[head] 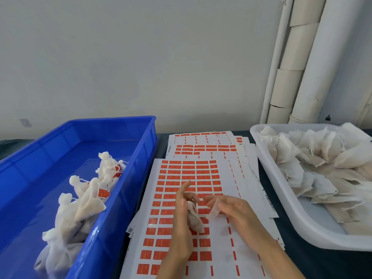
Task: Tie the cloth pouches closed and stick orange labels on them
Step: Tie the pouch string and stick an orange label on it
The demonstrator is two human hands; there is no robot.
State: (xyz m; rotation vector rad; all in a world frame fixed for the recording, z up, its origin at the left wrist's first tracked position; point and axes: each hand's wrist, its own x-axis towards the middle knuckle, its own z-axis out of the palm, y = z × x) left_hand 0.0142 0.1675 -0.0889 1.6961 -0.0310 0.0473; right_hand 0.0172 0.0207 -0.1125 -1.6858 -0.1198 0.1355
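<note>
The left hand [181,220] curls around a small cloth pouch [194,217], its index finger lifted clear. The pouch's long axis runs away from the person, with the neck at the far end beside the fingertips. Just right of it, the right hand [235,212] pinches a small pale strip [214,211], perhaps a label seen from its back; I cannot tell. The strip nearly meets the pouch, so the right hand looks the nearer one for sticking. Beneath both hands, sheets of orange labels [189,172] cover the counter [322,266]. Left of the hands, a blue bin [124,194] holds tied, labelled pouches [84,204]. To their right, a white tray [277,188] holds loose pouches [314,158].
</note>
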